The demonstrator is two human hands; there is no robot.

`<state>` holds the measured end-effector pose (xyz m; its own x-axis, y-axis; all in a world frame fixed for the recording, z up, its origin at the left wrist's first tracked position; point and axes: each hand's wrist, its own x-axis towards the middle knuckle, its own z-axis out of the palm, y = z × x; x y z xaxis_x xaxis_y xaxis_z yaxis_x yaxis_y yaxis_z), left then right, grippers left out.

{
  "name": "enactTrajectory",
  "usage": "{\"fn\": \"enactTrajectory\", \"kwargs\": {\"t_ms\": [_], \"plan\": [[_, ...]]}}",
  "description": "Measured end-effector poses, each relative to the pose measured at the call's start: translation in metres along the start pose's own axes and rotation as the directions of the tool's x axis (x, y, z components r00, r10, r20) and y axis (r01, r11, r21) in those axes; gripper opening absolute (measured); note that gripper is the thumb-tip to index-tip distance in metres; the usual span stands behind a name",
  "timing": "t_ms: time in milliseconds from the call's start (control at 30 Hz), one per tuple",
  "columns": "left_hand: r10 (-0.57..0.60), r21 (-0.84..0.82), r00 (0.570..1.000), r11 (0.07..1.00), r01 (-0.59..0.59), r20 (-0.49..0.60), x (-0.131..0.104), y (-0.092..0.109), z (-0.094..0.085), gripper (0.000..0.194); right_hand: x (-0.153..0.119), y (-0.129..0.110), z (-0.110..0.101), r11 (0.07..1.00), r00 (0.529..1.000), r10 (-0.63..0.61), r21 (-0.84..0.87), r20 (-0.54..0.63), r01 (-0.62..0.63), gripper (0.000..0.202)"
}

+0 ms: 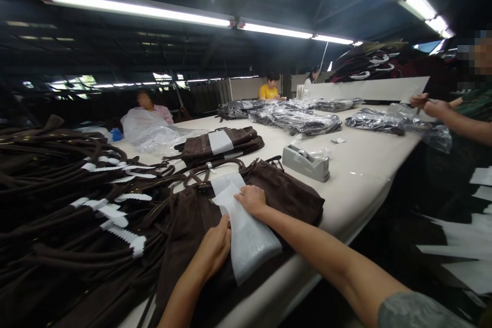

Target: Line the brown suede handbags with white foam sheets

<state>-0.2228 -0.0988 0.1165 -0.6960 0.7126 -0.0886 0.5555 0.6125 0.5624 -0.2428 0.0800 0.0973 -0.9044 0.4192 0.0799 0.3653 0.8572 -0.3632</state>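
A dark brown handbag lies flat in front of me near the table's edge, its looped handles pointing away. Across its middle runs a sheet of white wrapping paper, with the near end hanging loose over the bag. My left hand pinches the left edge of this paper, fingers closed. On the paper's right side rests my right hand, its fingers bent with the tips at the sheet; the thumb side is partly hidden. Just beyond the bag stands a grey tape dispenser.
Brown bags with white-wrapped fittings pile up at left. Behind my bag lie stacked bags with a white band. Plastic-wrapped bags cover the far table. A co-worker's hands are at right; other people sit across.
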Motion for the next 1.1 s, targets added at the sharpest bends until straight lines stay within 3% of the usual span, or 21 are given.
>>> {"fn": "enactTrajectory", "kwargs": {"t_ms": [133, 233, 333, 467, 567, 700, 800, 900, 1000, 1100], "plan": [[-0.129, 0.11, 0.992, 0.985, 0.129, -0.012, 0.017, 0.006, -0.018, 0.051, 0.001, -0.001, 0.001, 0.999, 1.0, 0.023, 0.031, -0.009, -0.023, 0.029], [-0.23, 0.251, 0.972, 0.939, 0.236, -0.054, 0.038, 0.016, -0.02, 0.049, 0.002, -0.002, 0.003, 0.998, 0.999, 0.044, 0.055, -0.007, -0.043, 0.03], [-0.244, 0.379, 0.965, 0.888, 0.261, -0.092, 0.053, 0.034, -0.007, 0.064, 0.002, -0.001, 0.006, 0.994, 0.996, 0.08, 0.077, -0.03, -0.078, 0.031], [-0.253, 0.462, 0.956, 0.837, 0.294, -0.15, 0.058, 0.056, 0.017, 0.065, 0.003, 0.004, 0.008, 0.991, 0.994, 0.091, 0.106, -0.053, -0.085, 0.027], [-0.301, 0.459, 0.919, 0.799, 0.389, -0.256, 0.056, 0.057, 0.027, 0.067, 0.008, 0.012, 0.005, 0.991, 1.0, 0.009, 0.13, -0.029, -0.006, 0.022], [-0.361, 0.405, 0.835, 0.748, 0.525, -0.416, 0.05, 0.044, 0.03, 0.06, 0.019, 0.024, -0.001, 0.984, 0.997, -0.068, 0.169, 0.02, 0.064, 0.022], [-0.32, 0.424, 0.831, 0.742, 0.519, -0.455, 0.048, 0.039, 0.032, 0.052, 0.026, 0.025, -0.003, 0.983, 0.997, -0.071, 0.171, 0.039, 0.063, 0.025], [-0.187, 0.511, 0.856, 0.733, 0.448, -0.483, 0.051, 0.042, 0.035, 0.043, 0.03, 0.02, -0.003, 0.986, 0.995, -0.067, 0.158, 0.068, 0.056, 0.024], [-0.039, 0.594, 0.88, 0.723, 0.352, -0.473, 0.056, 0.043, 0.037, 0.045, 0.031, 0.014, -0.001, 0.988, 0.997, -0.042, 0.15, 0.06, 0.032, 0.027], [0.001, 0.614, 0.892, 0.726, 0.311, -0.453, 0.059, 0.037, 0.039, 0.045, 0.03, 0.014, 0.003, 0.988, 1.0, -0.016, 0.156, 0.027, 0.012, 0.028]]}}
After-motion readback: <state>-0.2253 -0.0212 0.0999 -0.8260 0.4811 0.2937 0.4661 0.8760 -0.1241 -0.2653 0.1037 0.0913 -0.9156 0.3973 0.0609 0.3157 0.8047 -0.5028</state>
